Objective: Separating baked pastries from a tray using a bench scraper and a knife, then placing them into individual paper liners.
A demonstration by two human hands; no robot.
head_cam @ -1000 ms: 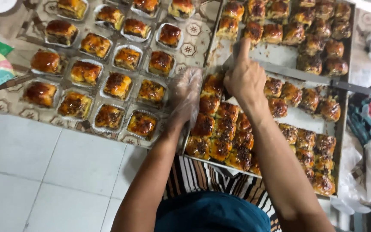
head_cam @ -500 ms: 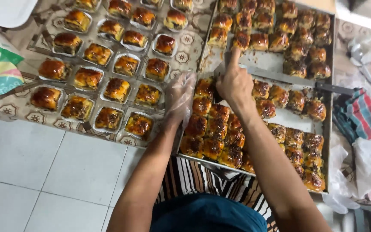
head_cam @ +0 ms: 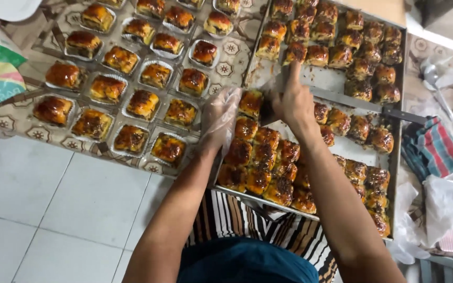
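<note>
Here, my left hand (head_cam: 220,116), fingers loosely curved inside a clear plastic glove, rests on a glazed golden-brown square pastry (head_cam: 249,102) in the large metal baking tray (head_cam: 397,157); my bare right hand (head_cam: 292,102) grips a long metal spatula (head_cam: 363,105), index finger extended.

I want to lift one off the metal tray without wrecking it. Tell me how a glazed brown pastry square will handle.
The glazed brown pastry square by the gloved left hand looks shiny, so probably sticky. Those on the metal baking tray sit packed edge to edge, so it may cling to its neighbours. It looks soft and likely dents if squeezed.
</note>
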